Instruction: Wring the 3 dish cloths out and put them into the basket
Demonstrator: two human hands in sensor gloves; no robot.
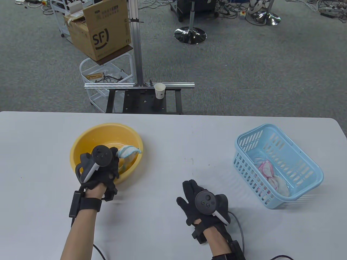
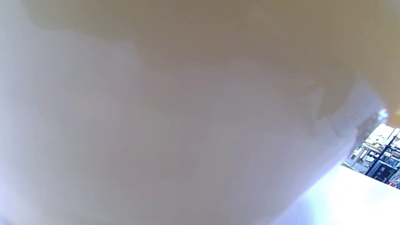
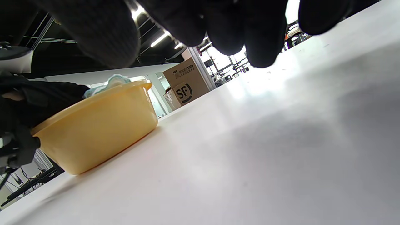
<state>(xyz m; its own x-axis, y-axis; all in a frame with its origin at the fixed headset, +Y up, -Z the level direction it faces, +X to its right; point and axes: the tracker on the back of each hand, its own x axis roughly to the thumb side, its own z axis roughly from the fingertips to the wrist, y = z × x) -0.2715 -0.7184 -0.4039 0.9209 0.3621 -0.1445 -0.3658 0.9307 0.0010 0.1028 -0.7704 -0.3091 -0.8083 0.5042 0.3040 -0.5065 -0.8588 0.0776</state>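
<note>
A yellow basin (image 1: pixel 81 140) stands on the left of the table; the right wrist view shows its side (image 3: pixel 93 125). Over the basin's near rim my left hand (image 1: pixel 108 162) grips a white and light blue dish cloth (image 1: pixel 127 150), one end sticking out to the right. That cloth also peeks over the rim in the right wrist view (image 3: pixel 106 84). A light blue basket (image 1: pixel 306 162) on the right holds a pink and white cloth (image 1: pixel 268 170). My right hand (image 1: pixel 189 195) hovers just above the table between basin and basket, fingers relaxed and holding nothing. The left wrist view is a pale blur.
The white table's far edge (image 1: pixel 173 112) runs across the table view. Beyond it stand a paper cup (image 1: pixel 159 90) on a metal frame, a cardboard box (image 1: pixel 100 29) on a cart and a stool base (image 1: pixel 189 35) on the floor.
</note>
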